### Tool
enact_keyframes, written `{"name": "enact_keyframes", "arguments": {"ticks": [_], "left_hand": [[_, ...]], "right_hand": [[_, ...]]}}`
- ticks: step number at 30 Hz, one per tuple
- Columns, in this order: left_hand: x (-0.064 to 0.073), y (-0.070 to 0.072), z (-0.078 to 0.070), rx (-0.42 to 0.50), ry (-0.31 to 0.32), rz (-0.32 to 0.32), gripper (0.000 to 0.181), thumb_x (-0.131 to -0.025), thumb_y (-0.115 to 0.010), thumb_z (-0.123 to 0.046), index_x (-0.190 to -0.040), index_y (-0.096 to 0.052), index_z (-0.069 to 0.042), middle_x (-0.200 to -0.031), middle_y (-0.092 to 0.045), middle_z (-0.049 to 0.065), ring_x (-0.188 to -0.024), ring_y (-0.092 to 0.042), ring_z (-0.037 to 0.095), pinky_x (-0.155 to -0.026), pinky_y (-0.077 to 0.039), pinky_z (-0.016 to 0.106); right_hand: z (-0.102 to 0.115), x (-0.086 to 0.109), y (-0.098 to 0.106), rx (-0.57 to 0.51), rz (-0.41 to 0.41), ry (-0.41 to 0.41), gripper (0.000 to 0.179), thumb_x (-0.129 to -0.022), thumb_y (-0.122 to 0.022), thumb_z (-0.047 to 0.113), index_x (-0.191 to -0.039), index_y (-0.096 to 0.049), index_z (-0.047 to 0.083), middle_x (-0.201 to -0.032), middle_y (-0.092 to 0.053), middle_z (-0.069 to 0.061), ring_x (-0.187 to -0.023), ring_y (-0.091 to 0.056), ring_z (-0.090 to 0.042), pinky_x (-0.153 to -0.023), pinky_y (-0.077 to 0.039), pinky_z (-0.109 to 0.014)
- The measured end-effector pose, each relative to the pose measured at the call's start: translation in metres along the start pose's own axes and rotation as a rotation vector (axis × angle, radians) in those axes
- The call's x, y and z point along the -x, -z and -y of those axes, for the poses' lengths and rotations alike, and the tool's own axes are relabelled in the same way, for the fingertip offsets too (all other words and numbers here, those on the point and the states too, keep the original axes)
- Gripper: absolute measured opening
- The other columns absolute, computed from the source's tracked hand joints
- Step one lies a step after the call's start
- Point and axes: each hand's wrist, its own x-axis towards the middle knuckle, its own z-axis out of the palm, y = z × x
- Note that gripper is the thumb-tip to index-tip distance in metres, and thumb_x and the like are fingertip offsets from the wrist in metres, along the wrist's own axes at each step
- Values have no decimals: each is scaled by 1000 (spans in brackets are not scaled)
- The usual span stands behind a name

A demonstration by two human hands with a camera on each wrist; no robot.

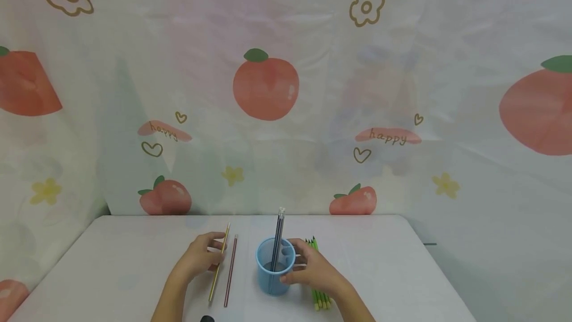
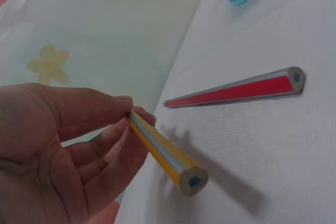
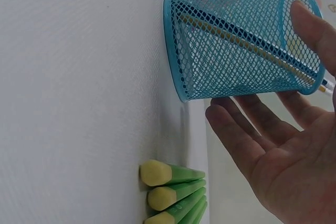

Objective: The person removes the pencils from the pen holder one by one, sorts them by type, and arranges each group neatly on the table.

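Observation:
My left hand [image 1: 198, 257] pinches a yellow-and-silver pencil [image 2: 164, 149] between thumb and fingertips, its shadow falling on the table beside it in the left wrist view. Just right of that lies a red-and-silver pencil [image 2: 236, 91], flat on the white cloth. A light blue mesh pencil cup [image 3: 236, 45] stands upright on the table with several dark pencils [image 1: 279, 235] leaning in it. My right hand [image 1: 315, 270] holds this cup from its right side, thumb by the rim and fingers around the wall.
Several green pencils [image 1: 322, 299] lie side by side to the right of the cup, partly behind the right hand. A small black object [image 1: 207, 318] shows at the near edge of the head view. A printed curtain [image 1: 308, 163] hangs behind the white table [image 1: 384, 242].

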Motion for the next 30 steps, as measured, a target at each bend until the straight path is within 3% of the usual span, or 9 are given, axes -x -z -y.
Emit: {"name": "enact_keyframes", "arguments": {"ticks": [10, 30], "left_hand": [[-4, -4, 7, -102, 57, 27, 59, -78, -70, 6, -135, -56, 2, -106, -65, 13, -76, -64, 20, -62, -60, 34], [-5, -15, 9, -137, 99, 10, 64, -75, -79, 1, -135, -54, 3, -105, -66, 14, -72, -65, 18, -60, -61, 32]], "right_hand": [[0, -1, 2, -20, 10, 24, 76, -78, -85, 12, -143, -46, 9, -139, -56, -14, -125, -56, -40, -103, -49, -55], [-4, -2, 1, -13, 3, 9, 74, -78, -85, 16, -142, -48, 13, -138, -57, -12, -125, -56, -38, -102, -51, -53]]}}
